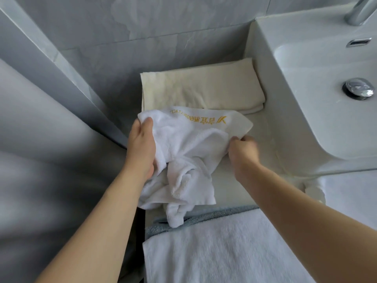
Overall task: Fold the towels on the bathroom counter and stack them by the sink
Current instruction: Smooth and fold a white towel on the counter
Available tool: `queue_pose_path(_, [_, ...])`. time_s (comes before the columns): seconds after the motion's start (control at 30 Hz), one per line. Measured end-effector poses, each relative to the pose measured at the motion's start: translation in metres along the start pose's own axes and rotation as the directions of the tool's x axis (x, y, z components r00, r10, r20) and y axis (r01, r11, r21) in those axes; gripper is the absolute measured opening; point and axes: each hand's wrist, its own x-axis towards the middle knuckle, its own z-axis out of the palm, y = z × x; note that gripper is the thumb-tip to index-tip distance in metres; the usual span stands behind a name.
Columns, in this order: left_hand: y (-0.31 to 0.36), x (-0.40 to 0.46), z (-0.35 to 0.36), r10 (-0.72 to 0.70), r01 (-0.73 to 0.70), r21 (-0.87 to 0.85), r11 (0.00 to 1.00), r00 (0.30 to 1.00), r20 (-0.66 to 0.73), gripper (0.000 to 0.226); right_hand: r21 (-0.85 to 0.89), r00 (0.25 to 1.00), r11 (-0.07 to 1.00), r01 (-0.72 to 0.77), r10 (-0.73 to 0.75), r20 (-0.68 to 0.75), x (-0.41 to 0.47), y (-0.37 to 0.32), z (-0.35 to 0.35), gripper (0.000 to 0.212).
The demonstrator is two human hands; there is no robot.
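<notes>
A crumpled white towel (pixel 187 152) with yellow embroidered lettering hangs between my hands above the counter. My left hand (pixel 141 146) grips its left edge near a corner. My right hand (pixel 243 149) pinches its right side with curled fingers. Behind it a cream towel (pixel 200 88) lies folded flat on the white counter (pixel 263 135), against the left side of the sink (pixel 318 111). Near me a white towel (pixel 220 252) lies spread flat over a grey-blue towel (pixel 204 218) whose edge shows.
Grey tiled wall (pixel 102 37) runs along the back and left. The faucet (pixel 359 11), an overflow slot (pixel 358 42) and the chrome drain plug (pixel 358 88) are at the right. A grey curtain or panel (pixel 40 139) fills the left side beyond the counter edge.
</notes>
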Motion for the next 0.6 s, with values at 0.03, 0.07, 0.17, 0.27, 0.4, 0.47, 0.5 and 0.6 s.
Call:
queue_pose_path(0.03, [0.0, -0.002, -0.002, 0.034, -0.034, 0.007, 0.999, 0.999, -0.027, 0.02, 0.142, 0.999, 0.99, -0.012, 0.018, -0.044, -0.002, -0.006, -0.001, 0.019])
queue_pose_path(0.07, [0.001, -0.003, -0.004, 0.072, -0.072, 0.015, 0.997, 0.996, -0.058, 0.017, 0.274, 0.996, 0.962, -0.007, 0.032, -0.086, -0.003, -0.015, -0.003, 0.018])
queue_pose_path(0.17, [0.009, -0.001, -0.013, 0.207, -0.205, 0.026, 0.978, 0.972, -0.108, 0.023, 0.393, 0.978, 0.912, 0.113, -0.033, -0.205, 0.004, -0.051, -0.015, 0.018])
queue_pose_path(0.27, [0.03, 0.007, -0.011, 0.285, -0.286, -0.027, 0.958, 0.957, -0.056, 0.016, 0.193, 0.939, 0.939, 0.285, -0.234, -0.252, 0.021, -0.091, -0.028, 0.015])
queue_pose_path(0.4, [0.056, 0.028, 0.01, 0.261, -0.26, -0.024, 0.965, 0.964, 0.053, 0.01, -0.224, 0.874, 0.887, 0.404, -0.446, -0.19, 0.052, -0.131, -0.034, 0.021])
queue_pose_path(0.47, [0.057, 0.047, 0.021, 0.286, -0.289, 0.05, 0.956, 0.957, 0.055, 0.019, -0.348, 0.822, 0.82, 0.454, -0.536, -0.192, 0.069, -0.148, -0.032, 0.012])
queue_pose_path(0.5, [0.057, 0.059, 0.027, 0.307, -0.307, 0.089, 0.948, 0.951, 0.011, 0.022, -0.389, 0.795, 0.795, 0.465, -0.568, -0.211, 0.079, -0.156, -0.031, 0.011])
queue_pose_path(0.6, [0.048, 0.099, 0.043, 0.355, -0.308, 0.225, 0.924, 0.911, -0.211, 0.012, -0.483, 0.748, 0.739, 0.469, -0.623, -0.229, 0.103, -0.169, -0.016, 0.022])
